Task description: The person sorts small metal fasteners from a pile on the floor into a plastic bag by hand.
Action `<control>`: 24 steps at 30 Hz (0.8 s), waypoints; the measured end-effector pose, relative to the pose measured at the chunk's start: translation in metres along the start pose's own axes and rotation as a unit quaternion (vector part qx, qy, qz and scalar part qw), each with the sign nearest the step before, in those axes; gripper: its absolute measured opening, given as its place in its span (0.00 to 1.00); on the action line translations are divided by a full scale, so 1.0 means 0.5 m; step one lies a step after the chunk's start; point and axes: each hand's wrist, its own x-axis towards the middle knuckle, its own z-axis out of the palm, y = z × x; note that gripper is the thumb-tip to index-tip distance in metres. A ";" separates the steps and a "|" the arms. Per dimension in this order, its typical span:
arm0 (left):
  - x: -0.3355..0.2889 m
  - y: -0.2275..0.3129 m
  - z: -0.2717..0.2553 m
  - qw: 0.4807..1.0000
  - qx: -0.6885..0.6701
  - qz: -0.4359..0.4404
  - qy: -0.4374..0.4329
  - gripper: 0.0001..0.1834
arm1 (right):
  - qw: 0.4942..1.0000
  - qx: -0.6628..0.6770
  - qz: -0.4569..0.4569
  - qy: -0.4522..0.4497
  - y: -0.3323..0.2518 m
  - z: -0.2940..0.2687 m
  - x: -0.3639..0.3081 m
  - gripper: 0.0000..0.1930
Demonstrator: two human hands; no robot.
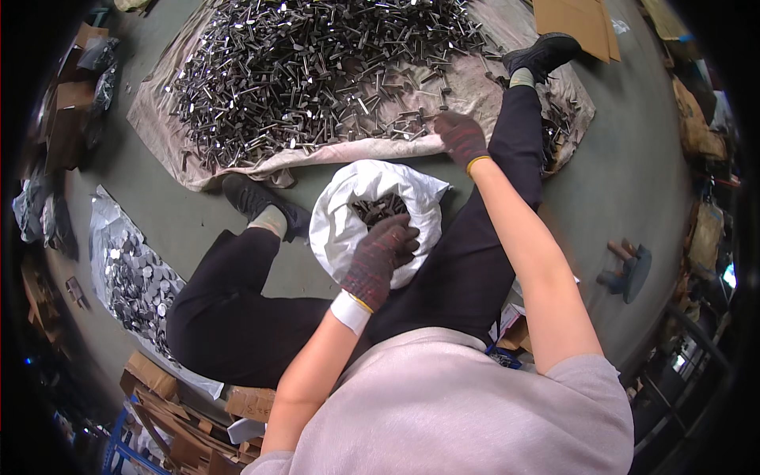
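My left hand [380,257], in a dark knitted glove, hangs over the mouth of a white woven sack [331,214]. Its fingers are curled, and whatever they may hold is hidden beneath them. Inside the sack lie short dark metal pieces [372,210]. Further off to the right, my gloved right hand [461,136] is at the near edge of a stained pale cloth [360,150]. Those fingers are bent closed, with their contents out of sight. A big heap of bolt-like metal pieces with flat heads [293,79] covers much of the cloth.
My outstretched legs flank the sack, with one black shoe [541,57] at the cloth's right side. Flat metal pieces [138,273] lie on plastic sheeting at left. Cardboard [574,28] is at far right; a small stool-like object [625,269] rests on the right floor.
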 end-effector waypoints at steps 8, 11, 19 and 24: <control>0.039 -0.010 0.019 0.997 0.035 -0.032 0.063 0.28 | 0.837 -0.464 -0.204 -0.203 -0.021 0.120 0.091 0.25; 0.051 -0.011 0.016 0.997 0.041 -0.016 0.062 0.29 | 0.787 -0.489 -0.285 -0.245 -0.030 0.148 0.123 0.18; 0.065 0.003 0.019 0.997 0.022 -0.039 0.066 0.28 | 0.822 -0.438 -0.218 -0.291 -0.036 0.182 0.158 0.17; 0.068 0.006 0.018 0.997 0.022 -0.030 0.067 0.28 | 0.822 -0.437 -0.168 -0.325 -0.048 0.189 0.166 0.17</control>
